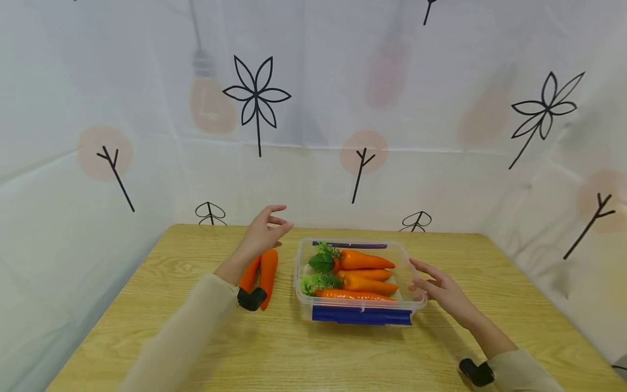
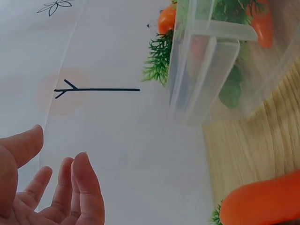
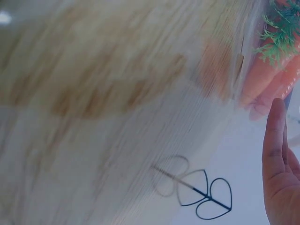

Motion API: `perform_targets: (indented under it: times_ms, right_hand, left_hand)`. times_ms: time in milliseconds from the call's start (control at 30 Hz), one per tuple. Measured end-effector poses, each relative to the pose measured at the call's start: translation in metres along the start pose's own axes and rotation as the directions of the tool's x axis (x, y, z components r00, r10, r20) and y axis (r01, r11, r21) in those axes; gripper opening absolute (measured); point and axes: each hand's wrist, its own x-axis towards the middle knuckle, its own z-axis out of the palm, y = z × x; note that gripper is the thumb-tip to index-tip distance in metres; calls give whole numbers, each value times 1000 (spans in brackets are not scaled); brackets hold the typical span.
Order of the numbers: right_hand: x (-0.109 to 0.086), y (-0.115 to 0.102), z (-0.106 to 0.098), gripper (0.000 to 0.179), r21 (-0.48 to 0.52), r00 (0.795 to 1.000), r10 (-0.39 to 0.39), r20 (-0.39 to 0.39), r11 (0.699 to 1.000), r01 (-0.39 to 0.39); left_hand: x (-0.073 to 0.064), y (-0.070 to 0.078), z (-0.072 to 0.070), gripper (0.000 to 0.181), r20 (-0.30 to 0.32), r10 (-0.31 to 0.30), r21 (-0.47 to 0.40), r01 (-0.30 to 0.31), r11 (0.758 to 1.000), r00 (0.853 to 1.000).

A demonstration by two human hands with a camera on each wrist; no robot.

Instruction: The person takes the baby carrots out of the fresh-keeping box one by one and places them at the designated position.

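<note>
A clear plastic container [image 1: 360, 319] with blue side clips stands on the wooden table. Several orange carrots [image 1: 369, 285] with green leafy tops [image 1: 318, 283] lie inside it. My left hand [image 1: 264, 231] is raised left of the container, empty, its fingers loosely bent and spread. Below that hand, two more carrots [image 1: 268, 272] lie on the table, partly covered by my forearm and wrist. At the container's right end is my right hand [image 1: 443, 291], fingertips right at the wall and rim. In the right wrist view its fingers [image 3: 274, 140] look straight.
The wooden table [image 1: 274, 359] extends around the container. White cloth [image 1: 313, 109] printed with flowers and twigs hangs behind the table and along both sides. A black wrist device [image 1: 251, 299] sits on my left wrist, another [image 1: 477, 372] by my right sleeve.
</note>
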Motion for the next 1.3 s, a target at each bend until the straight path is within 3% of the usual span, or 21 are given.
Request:
perform_targets:
  times_ms: [567, 833, 1100, 1300]
  right_hand:
    - [-1, 1, 4, 53, 57, 1000, 24, -16, 998, -23]
    - [-1, 1, 4, 54, 70, 999, 45, -21, 997, -43]
    - [-1, 1, 2, 54, 75, 999, 38, -25, 996, -36]
    - [-2, 0, 4, 54, 66, 999, 38, -26, 997, -37]
  left_hand:
    - [7, 11, 28, 49, 50, 53, -33, -52, 998, 997]
    - [19, 19, 43, 47, 94, 58, -22, -56, 998, 994]
    - [35, 27, 64, 44, 204, 74, -27, -70, 997, 976]
    - [42, 28, 81, 41, 264, 99, 22, -109, 994, 959]
